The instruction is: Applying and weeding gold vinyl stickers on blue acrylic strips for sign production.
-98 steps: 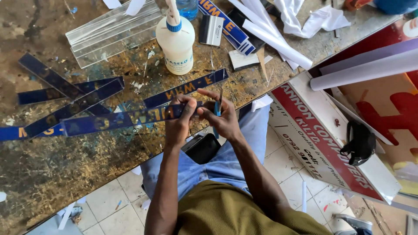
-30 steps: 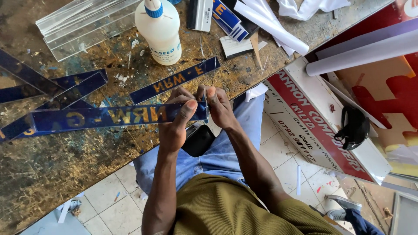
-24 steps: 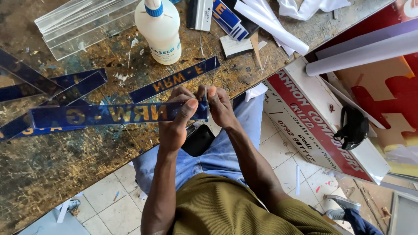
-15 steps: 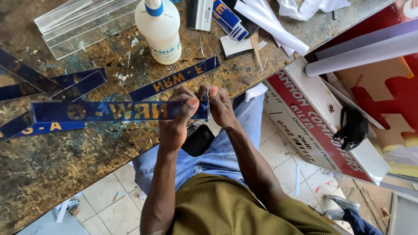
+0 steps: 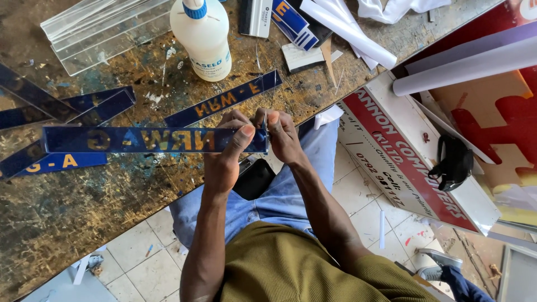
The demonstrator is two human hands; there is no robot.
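My left hand (image 5: 226, 148) grips a long blue strip with orange letters (image 5: 140, 140) near its right end and holds it level over the workbench. My right hand (image 5: 282, 131) pinches that strip's very end with thumb and fingertips. Something thin and dark shows between those fingers, but I cannot make out what it is. A second blue lettered strip (image 5: 224, 99) lies slanted on the bench just behind my hands. Several more blue strips (image 5: 61, 109) lie crossed at the left.
A white glue bottle with a blue cap (image 5: 202, 33) stands at the back, beside clear plastic strips (image 5: 100, 28). White rolled sheets (image 5: 347, 33) and a red-and-white signboard (image 5: 403, 156) lie to the right. The paint-stained bench (image 5: 95, 207) ends at my lap; a dark phone (image 5: 254, 179) rests there.
The held blue strip has swung from slanted to level, its left end rising off the bench. Both hands keep their grip at its right end.
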